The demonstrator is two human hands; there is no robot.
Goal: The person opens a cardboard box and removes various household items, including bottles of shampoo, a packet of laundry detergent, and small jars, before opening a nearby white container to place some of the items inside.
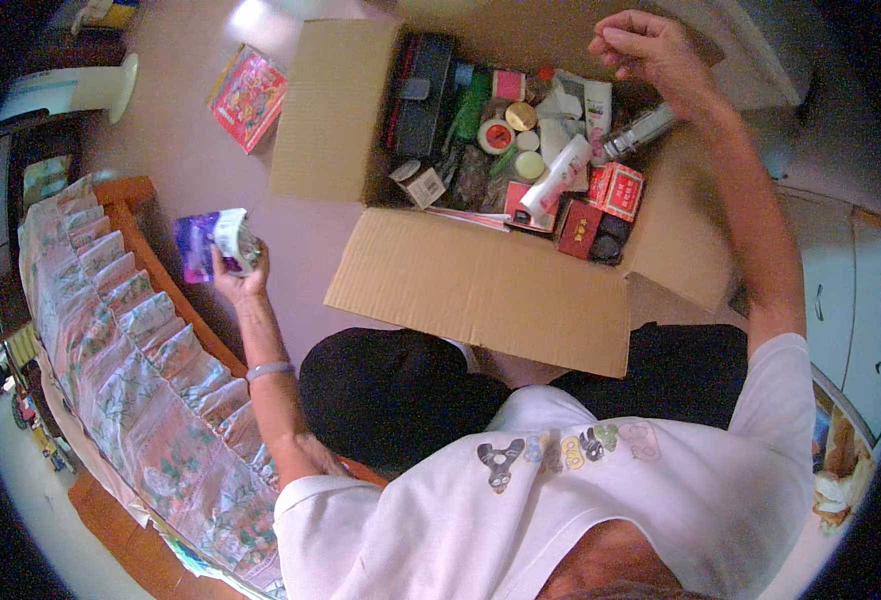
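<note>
A purple and white packet point(198, 244) is held in my left hand point(244, 271), out to the left of a large open cardboard box point(485, 281). My right hand point(654, 56) is raised over the far right side of the box, its fingers loosely curled; no object shows in it. Inside the box lie a dark case point(419, 97), a white tube point(556, 176), a silver cylinder point(639, 133), a round gold lid point(520, 116) and a jar with a red and white lid point(497, 137). Small red boxes point(622, 193) and a dark red box point(581, 229) fill the near right corner.
A colourful printed packet point(247, 97) lies on the floor beyond the left flap point(335, 112). Along my left runs a wooden seat with a ruffled floral cover point(162, 375). A white fan-like base point(121, 88) stands far left, and a pale cabinet point(823, 277) is at right.
</note>
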